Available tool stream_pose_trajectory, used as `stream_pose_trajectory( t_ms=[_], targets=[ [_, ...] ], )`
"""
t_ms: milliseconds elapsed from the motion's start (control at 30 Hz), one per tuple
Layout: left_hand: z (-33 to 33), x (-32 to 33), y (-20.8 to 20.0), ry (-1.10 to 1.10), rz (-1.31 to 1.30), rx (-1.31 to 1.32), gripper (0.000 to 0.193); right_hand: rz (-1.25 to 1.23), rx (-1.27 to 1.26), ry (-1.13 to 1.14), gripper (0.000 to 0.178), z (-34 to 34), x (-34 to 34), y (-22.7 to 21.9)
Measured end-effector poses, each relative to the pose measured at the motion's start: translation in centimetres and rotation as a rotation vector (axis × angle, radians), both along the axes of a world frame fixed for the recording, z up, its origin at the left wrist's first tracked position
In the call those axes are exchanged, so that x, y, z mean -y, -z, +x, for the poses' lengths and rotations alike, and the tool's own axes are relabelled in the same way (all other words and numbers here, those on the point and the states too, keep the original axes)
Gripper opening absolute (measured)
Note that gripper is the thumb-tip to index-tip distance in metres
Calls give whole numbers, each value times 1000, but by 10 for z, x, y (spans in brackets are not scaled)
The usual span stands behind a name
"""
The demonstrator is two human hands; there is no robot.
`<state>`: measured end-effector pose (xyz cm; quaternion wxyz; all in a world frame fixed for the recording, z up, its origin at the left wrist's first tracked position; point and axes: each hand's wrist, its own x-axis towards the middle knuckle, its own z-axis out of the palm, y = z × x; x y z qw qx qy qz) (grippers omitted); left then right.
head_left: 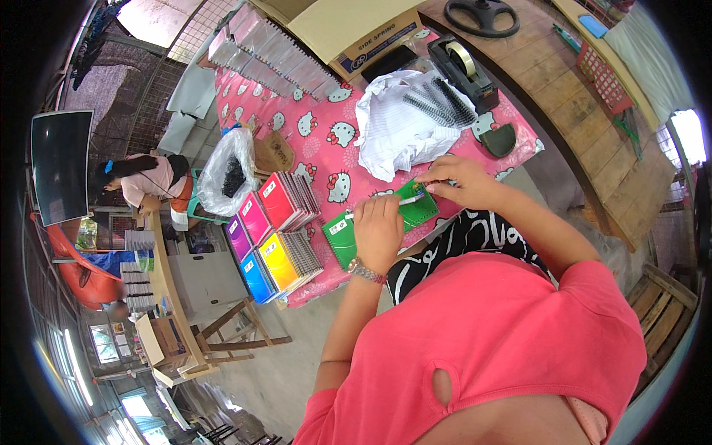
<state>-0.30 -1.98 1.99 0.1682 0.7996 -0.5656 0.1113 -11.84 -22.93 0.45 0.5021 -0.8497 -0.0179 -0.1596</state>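
Two green covered pieces, like notebook covers, lie at the near edge of the table: a left green cover [342, 243] and a right green cover [420, 213] with a row of holes along its edge. My left hand [379, 228], with a watch on its wrist, presses down between them, its fingers curled over the green cover. A narrow pale strip [409, 199] runs from beside it toward my right hand [458, 182]. The right thumb and forefinger are closed in a pinch at the far edge of the right cover; what lies between the fingertips is too small to make out.
Stacks of spiral notebooks [281, 268] in several colours stand left. Beyond are crumpled white paper [393, 137] with black coils [445, 104], a tape dispenser [475, 83], a dark green pouch [498, 139], a cardboard box [380, 46] and a plastic bag [215, 174]. A person [148, 180] sits far left.
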Motion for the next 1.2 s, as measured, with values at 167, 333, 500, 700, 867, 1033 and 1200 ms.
stream_pose_trajectory(
  t_ms=[167, 333, 500, 700, 867, 1033, 1200],
  targets=[
    [-4, 17, 9, -97, -63, 30, 21, -102, 86, 132, 24, 5, -5, 3],
    [-2, 22, 14, -118, -122, 46, 26, -74, 91, 117, 25, 5, -4, 5],
    [0, 20, 11, -104, -109, 37, 23, 5, 67, 75, 26, 3, -4, -1],
    [1, 20, 8, -64, -82, -18, 21, -96, -115, -47, 28, 4, 5, -4],
    [2, 17, 6, -56, -80, -33, 21, 167, -489, -114, 38, 6, 2, -27],
    [2, 20, 7, -62, -37, -39, 23, -102, -86, -136, 40, 3, 2, -5],
    [-4, 22, 7, -83, -43, -8, 28, -126, -165, -111, 44, 8, -1, 2]
  ],
)
